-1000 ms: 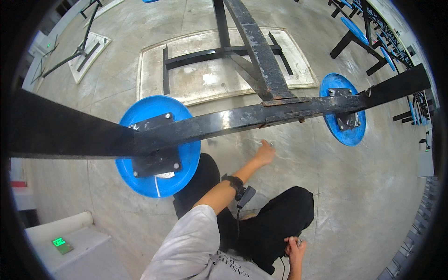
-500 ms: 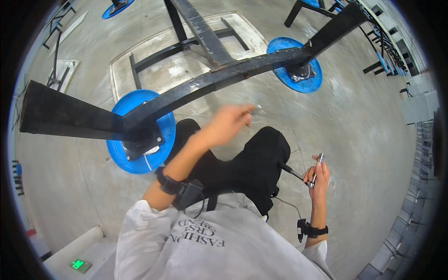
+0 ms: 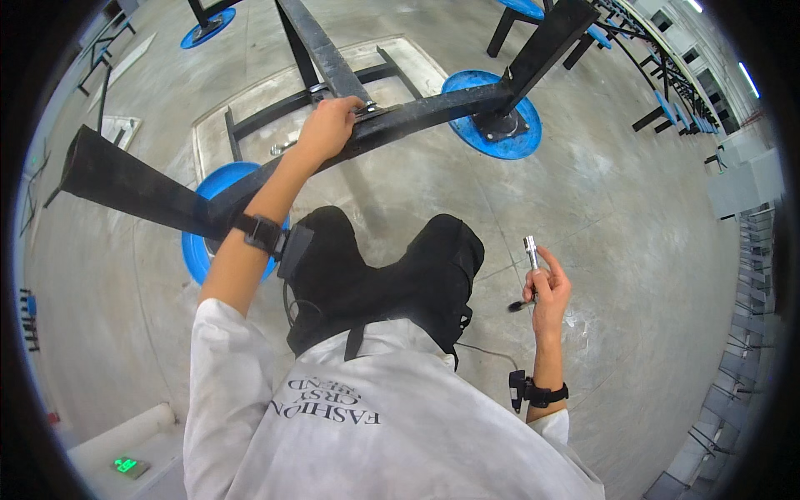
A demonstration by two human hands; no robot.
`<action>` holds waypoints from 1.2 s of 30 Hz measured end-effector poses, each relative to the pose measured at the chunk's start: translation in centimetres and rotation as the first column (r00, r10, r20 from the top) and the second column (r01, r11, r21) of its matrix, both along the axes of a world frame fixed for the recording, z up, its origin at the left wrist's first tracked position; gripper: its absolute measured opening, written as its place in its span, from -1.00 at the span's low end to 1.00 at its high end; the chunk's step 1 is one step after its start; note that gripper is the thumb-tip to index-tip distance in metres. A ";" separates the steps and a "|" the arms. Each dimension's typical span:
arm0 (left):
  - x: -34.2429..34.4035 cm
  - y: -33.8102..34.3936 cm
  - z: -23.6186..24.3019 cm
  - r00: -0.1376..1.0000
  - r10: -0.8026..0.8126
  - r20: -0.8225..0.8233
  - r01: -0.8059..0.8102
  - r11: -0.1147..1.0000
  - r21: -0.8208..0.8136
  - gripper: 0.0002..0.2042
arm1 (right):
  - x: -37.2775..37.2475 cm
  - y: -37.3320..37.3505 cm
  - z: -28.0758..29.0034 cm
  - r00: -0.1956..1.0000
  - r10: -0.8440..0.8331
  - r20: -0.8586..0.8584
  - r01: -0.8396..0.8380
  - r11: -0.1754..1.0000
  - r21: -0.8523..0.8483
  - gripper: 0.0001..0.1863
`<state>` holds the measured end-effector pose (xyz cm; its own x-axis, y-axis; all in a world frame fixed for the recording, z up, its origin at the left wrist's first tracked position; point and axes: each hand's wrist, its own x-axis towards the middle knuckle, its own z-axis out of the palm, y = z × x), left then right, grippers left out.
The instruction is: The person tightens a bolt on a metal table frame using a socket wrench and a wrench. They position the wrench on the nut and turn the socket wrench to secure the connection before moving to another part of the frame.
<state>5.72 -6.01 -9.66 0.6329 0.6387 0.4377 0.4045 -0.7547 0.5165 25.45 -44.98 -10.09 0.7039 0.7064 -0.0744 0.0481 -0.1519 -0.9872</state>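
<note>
My left hand (image 3: 332,127) reaches over the curved black metal crossbar (image 3: 425,110), where it meets the long straight beam (image 3: 321,50). Its fingers are closed on a small shiny metal piece (image 3: 367,107), perhaps a bolt, at that joint. Out to the right, my right hand (image 3: 548,292) is wrapped round a socket wrench. The chrome socket end (image 3: 531,250) points up, and the dark handle (image 3: 518,307) sticks out beside the palm. Blue round seats sit under both ends of the crossbar, a left one (image 3: 196,254) and a right one (image 3: 521,137).
A pale board (image 3: 400,50) lies on the concrete floor beneath the frame. Black legs (image 3: 133,187) slant up from both seats. More frames with blue seats stand at the upper right (image 3: 667,108), and stacked grey furniture (image 3: 742,333) lines the right side.
My left hand has moved up and left onto the crossbar joint with the small metal piece. My right hand has shifted slightly left and up, the wrench now more upright. The view has shifted.
</note>
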 end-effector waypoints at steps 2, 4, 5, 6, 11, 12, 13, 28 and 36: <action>0.3 0.8 -0.8 0.999 -0.013 -0.048 0.015 0.998 0.058 -0.75 | -0.4 -1.5 -0.3 0.981 -0.079 -0.177 0.090 0.994 0.056 -0.53; 1.2 0.3 -0.2 0.994 -0.004 -0.112 0.011 0.998 0.063 -0.75 | -0.4 -3.2 -0.7 0.899 -0.216 -0.382 0.269 0.959 0.091 -0.56; 1.5 0.1 0.3 0.985 0.006 -0.172 0.007 0.997 0.070 -0.75 | -0.1 -4.1 -0.7 0.896 -0.215 -0.388 0.268 0.959 0.089 -0.56; 1.8 0.5 0.9 0.984 0.002 -0.177 0.010 0.998 0.069 -0.75 | 0.0 -5.1 -0.5 0.902 -0.250 -0.353 0.283 0.958 0.045 -0.56; 2.4 2.0 3.5 0.906 -0.071 -0.418 0.083 0.997 0.010 -0.75 | 0.8 -7.2 -0.1 0.965 -0.230 -0.129 0.214 0.969 -0.126 -0.50; 2.2 2.9 2.9 0.922 -0.092 -0.376 0.103 0.995 0.011 -0.76 | 0.7 -6.5 0.2 0.966 -0.224 -0.131 0.207 0.970 -0.131 -0.50; 2.3 2.8 2.6 0.922 -0.095 -0.376 0.104 0.995 0.003 -0.76 | 0.7 -5.3 0.7 0.974 -0.196 -0.115 0.184 0.977 -0.109 -0.48; 0.9 2.1 0.5 0.980 -0.141 -0.144 0.134 0.990 -0.052 -0.80 | -0.4 21.1 5.6 0.953 0.284 -0.104 -0.274 0.956 0.102 -0.48; 1.4 2.4 2.4 0.981 -0.124 -0.151 0.092 0.975 -0.203 -0.78 | 2.4 27.6 10.8 0.872 0.489 -0.037 -0.482 0.868 0.119 -0.58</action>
<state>7.11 -3.57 -7.22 0.7546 0.6254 0.1985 0.4162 -0.6901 0.5921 27.82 -17.39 0.73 0.2663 0.9638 -0.0155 0.0263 -0.0234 -0.9994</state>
